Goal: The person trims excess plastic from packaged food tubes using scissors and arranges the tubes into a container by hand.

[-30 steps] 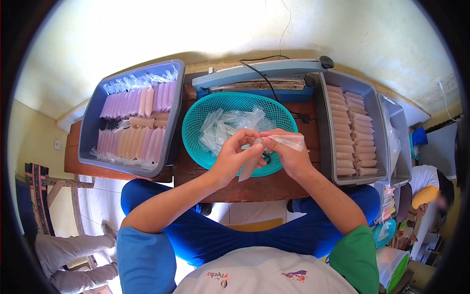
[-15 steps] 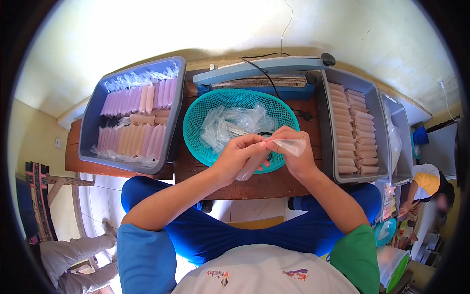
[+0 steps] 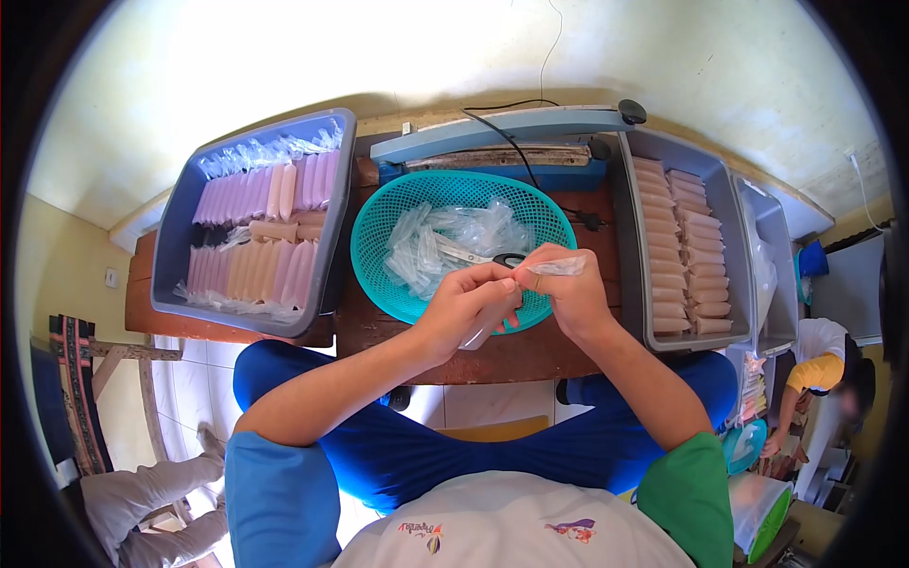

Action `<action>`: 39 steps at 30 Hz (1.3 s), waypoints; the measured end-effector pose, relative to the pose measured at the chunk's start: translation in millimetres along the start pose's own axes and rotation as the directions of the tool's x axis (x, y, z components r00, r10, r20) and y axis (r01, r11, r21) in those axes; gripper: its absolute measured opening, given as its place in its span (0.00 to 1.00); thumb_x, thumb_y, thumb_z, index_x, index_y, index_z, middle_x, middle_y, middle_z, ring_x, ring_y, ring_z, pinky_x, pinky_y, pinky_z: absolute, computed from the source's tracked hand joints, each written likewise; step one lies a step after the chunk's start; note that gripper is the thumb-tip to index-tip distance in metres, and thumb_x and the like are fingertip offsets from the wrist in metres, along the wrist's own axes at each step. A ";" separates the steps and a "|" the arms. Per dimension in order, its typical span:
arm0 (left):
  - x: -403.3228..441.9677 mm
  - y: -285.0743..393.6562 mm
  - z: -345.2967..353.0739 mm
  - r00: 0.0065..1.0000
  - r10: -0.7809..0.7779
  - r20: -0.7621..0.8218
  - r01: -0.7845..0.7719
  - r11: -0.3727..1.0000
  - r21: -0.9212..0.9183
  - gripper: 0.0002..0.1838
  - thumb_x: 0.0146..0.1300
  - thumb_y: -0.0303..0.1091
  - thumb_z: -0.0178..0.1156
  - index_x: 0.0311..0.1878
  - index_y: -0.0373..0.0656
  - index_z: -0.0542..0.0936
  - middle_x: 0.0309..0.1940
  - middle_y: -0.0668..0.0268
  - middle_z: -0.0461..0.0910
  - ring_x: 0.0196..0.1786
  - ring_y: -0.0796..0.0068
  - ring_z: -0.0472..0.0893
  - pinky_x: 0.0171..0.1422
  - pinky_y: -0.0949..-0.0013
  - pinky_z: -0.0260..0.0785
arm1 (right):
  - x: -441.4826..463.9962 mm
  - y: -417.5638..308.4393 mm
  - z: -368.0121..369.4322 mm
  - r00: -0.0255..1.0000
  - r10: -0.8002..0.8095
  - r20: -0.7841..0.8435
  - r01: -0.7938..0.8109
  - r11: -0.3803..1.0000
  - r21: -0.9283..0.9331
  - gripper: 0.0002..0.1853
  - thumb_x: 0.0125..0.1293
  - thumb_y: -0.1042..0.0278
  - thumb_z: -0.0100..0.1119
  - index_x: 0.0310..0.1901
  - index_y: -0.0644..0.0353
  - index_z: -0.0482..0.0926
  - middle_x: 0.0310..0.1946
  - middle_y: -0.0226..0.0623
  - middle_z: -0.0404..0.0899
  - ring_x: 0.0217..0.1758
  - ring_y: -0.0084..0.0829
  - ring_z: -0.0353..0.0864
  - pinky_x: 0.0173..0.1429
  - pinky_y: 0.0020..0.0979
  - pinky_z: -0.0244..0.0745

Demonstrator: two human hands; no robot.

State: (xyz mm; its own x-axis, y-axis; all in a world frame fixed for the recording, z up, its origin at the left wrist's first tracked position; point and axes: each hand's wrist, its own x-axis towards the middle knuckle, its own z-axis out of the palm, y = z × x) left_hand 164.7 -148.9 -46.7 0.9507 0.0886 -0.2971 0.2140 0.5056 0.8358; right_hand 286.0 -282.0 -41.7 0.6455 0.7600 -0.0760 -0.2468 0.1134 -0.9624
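My left hand (image 3: 466,308) is closed round a filled plastic tube bag (image 3: 485,324) whose lower end hangs under the fingers. Touching it at the fingertips, my right hand (image 3: 571,289) pinches the bag's clear, loose end, which sticks out to the right. Both hands are above the near edge of a turquoise mesh basket (image 3: 379,204). Inside the basket lie clear plastic pieces (image 3: 421,256) and scissors (image 3: 464,253) with black handles, partly hidden by my hands.
A grey tub (image 3: 346,170) of purple and beige tubes is at left, another grey tub (image 3: 636,246) of beige tubes at right. Behind the basket stands a blue sealer (image 3: 502,128) with a black cable. One person (image 3: 819,360) works at far right; another's legs (image 3: 156,488) show lower left.
The bag's clear end has gone from spread to bunched in my right fingers. More of the scissors shows in the basket. The person at far right has reached an arm down.
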 end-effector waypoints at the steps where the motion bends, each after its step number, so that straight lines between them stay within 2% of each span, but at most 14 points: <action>1: 0.2 -1.1 -0.4 1.000 -0.009 -0.015 0.009 1.000 0.013 0.14 0.69 0.40 0.55 0.47 0.39 0.78 0.34 0.68 0.78 0.35 0.77 0.79 0.39 0.73 0.70 | 0.1 2.9 -0.6 1.000 0.000 -0.014 0.000 1.000 -0.005 0.04 0.52 0.79 0.69 0.29 0.68 0.83 0.26 0.38 0.81 0.30 0.26 0.79 0.36 0.26 0.72; 4: 2.9 -9.0 -2.6 1.000 0.014 0.005 -0.014 1.000 0.007 0.13 0.69 0.39 0.55 0.45 0.39 0.78 0.35 0.65 0.79 0.35 0.74 0.80 0.38 0.73 0.71 | -2.2 4.6 -1.2 0.999 0.033 -0.026 -0.033 0.999 0.000 0.05 0.52 0.78 0.70 0.29 0.68 0.84 0.26 0.38 0.82 0.29 0.25 0.78 0.36 0.25 0.71; 8: 4.1 -8.4 1.6 0.999 0.034 0.024 -0.034 0.999 0.016 0.13 0.70 0.39 0.54 0.44 0.39 0.79 0.34 0.66 0.79 0.35 0.75 0.79 0.39 0.73 0.71 | -2.7 2.4 -4.6 0.996 0.076 -0.041 -0.077 0.997 -0.020 0.05 0.53 0.77 0.69 0.30 0.69 0.84 0.27 0.38 0.82 0.28 0.23 0.76 0.33 0.23 0.68; 11: 0.8 -5.7 10.0 0.998 0.064 -0.005 -0.063 0.996 0.061 0.13 0.70 0.39 0.54 0.44 0.38 0.79 0.33 0.67 0.78 0.36 0.77 0.79 0.40 0.74 0.70 | 1.1 3.1 -6.5 0.997 0.073 -0.022 -0.073 0.997 0.010 0.05 0.53 0.78 0.69 0.30 0.70 0.85 0.26 0.37 0.82 0.27 0.22 0.75 0.31 0.23 0.66; 13: -3.4 -3.7 15.0 0.997 0.076 -0.033 -0.068 0.979 0.190 0.13 0.70 0.39 0.53 0.43 0.38 0.79 0.32 0.69 0.77 0.36 0.78 0.78 0.40 0.74 0.69 | 1.9 6.1 -7.4 0.997 0.074 -0.029 -0.074 0.997 0.005 0.04 0.53 0.78 0.68 0.30 0.70 0.85 0.26 0.37 0.82 0.27 0.22 0.75 0.31 0.23 0.66; 16: -5.1 -10.6 14.1 0.997 0.068 -0.022 -0.061 0.972 0.226 0.13 0.71 0.38 0.52 0.43 0.38 0.79 0.31 0.69 0.76 0.35 0.79 0.78 0.40 0.75 0.69 | 1.6 6.7 -7.5 0.995 0.093 -0.041 -0.093 0.996 0.000 0.04 0.52 0.79 0.68 0.30 0.69 0.85 0.25 0.37 0.82 0.26 0.22 0.74 0.31 0.23 0.65; 24: -7.6 -20.2 14.0 0.999 0.046 -0.018 -0.040 0.965 0.260 0.11 0.71 0.36 0.51 0.38 0.38 0.78 0.29 0.71 0.76 0.33 0.81 0.77 0.39 0.75 0.68 | 5.5 16.1 -12.6 0.994 0.094 -0.052 -0.094 0.996 0.007 0.03 0.52 0.80 0.67 0.30 0.70 0.85 0.25 0.37 0.82 0.26 0.22 0.73 0.30 0.23 0.65; 26: -8.0 -20.5 14.9 0.999 0.045 -0.012 -0.040 0.962 0.269 0.12 0.71 0.36 0.51 0.36 0.38 0.78 0.29 0.71 0.76 0.32 0.81 0.77 0.39 0.75 0.68 | 6.1 16.8 -14.7 0.993 0.103 -0.057 -0.104 0.995 -0.012 0.03 0.53 0.80 0.65 0.28 0.70 0.84 0.28 0.42 0.82 0.25 0.23 0.72 0.32 0.24 0.65; 35: -9.0 -24.9 16.2 1.000 0.023 -0.010 -0.020 0.961 0.277 0.13 0.71 0.36 0.51 0.33 0.39 0.77 0.27 0.70 0.75 0.32 0.82 0.77 0.38 0.75 0.67 | 12.5 20.6 -23.2 0.991 0.106 -0.083 -0.110 0.993 -0.035 0.05 0.55 0.79 0.65 0.31 0.74 0.83 0.23 0.39 0.80 0.22 0.22 0.70 0.29 0.23 0.64; 39: -8.9 -25.7 16.1 1.000 0.022 -0.012 -0.017 0.957 0.288 0.13 0.71 0.37 0.51 0.33 0.39 0.77 0.27 0.71 0.75 0.32 0.82 0.77 0.38 0.75 0.67 | 15.9 20.8 -26.6 0.991 0.109 -0.079 -0.114 0.992 -0.051 0.05 0.54 0.79 0.65 0.31 0.73 0.83 0.24 0.39 0.80 0.22 0.21 0.70 0.29 0.23 0.64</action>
State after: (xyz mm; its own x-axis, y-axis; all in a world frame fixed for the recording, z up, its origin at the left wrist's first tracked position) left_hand 154.4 -176.5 -58.1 0.9524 0.1097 -0.2843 0.2530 0.2352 0.9384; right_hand 310.3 -284.6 -69.9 0.6697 0.7148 -0.2013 -0.2817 -0.0063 -0.9595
